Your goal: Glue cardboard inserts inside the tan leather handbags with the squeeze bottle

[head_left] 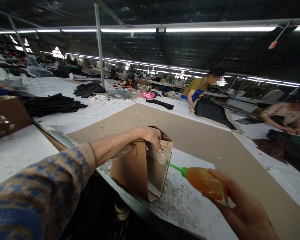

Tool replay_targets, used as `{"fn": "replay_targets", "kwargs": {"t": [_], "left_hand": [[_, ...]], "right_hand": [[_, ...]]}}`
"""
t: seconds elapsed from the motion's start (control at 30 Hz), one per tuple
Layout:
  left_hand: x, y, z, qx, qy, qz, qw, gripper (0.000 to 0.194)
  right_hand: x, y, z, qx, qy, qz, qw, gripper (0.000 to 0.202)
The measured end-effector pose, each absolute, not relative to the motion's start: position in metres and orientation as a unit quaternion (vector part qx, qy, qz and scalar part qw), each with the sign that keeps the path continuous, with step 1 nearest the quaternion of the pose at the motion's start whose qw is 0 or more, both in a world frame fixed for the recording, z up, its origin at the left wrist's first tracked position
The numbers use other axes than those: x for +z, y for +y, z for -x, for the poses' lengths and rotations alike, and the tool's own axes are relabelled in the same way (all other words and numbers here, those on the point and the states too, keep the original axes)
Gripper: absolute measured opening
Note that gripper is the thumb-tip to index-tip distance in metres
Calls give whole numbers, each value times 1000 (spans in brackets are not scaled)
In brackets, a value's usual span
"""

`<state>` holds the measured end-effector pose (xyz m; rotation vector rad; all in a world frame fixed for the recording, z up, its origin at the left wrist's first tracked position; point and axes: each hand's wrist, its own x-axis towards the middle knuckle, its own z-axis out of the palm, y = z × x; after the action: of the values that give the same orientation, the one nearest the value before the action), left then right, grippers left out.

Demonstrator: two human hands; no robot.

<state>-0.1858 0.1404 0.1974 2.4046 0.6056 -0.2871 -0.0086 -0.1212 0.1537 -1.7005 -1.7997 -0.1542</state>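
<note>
A brown open-ended box [130, 166] stands at the table's near edge, its opening turned toward the right. My left hand [151, 136] reaches over its top, with fingers closed around the upper part and one finger against a pale panel [162, 154] inside the opening. Some of those fingers are hidden behind the box. In my right hand [242, 200] is a squeeze bottle [203, 181] of amber liquid, held tilted sideways. Its long green nozzle [175, 166] points left, the tip at the pale panel's edge; whether it touches I cannot tell.
A large tan sheet [190, 133] covers much of the white table. Black fabric pieces [55, 105] and another brown box [7, 115] lie to the left. A pink basket [148, 95] sits farther back. Across the table, a co-worker [197, 88] handles a black panel [212, 111]; another person sits at right.
</note>
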Motion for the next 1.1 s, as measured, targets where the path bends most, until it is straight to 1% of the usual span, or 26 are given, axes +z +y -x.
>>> {"fn": "replay_targets", "kwargs": {"t": [0.17,0.37,0.43,0.57,0.7,0.87,0.93,1.0,1.1], "left_hand": [[196,141,186,-101,229,-917,311,31],[194,139,186,-100,218,-919,312,29],[193,138,186,-95,195,-923,318,33],[191,138,187,-88,159,-932,313,49],[190,135,188,-91,152,-937,301,45],[189,124,193,-78,144,-928,334,54],[189,118,194,-82,153,-931,322,48],[191,111,195,-92,163,-934,304,37],[198,104,198,-80,190,-946,250,22]], "right_hand": [[147,-130,13,-53,-692,652,307,31],[137,-137,14,6,-696,652,301,33],[133,-140,15,23,-697,651,299,35],[126,-145,21,59,-679,669,297,35],[124,-149,30,81,-658,684,305,36],[116,-149,35,76,-662,665,338,33],[109,-149,33,85,-652,665,353,32],[103,-149,28,109,-631,678,361,31],[97,-147,17,161,-590,703,363,34]]}}
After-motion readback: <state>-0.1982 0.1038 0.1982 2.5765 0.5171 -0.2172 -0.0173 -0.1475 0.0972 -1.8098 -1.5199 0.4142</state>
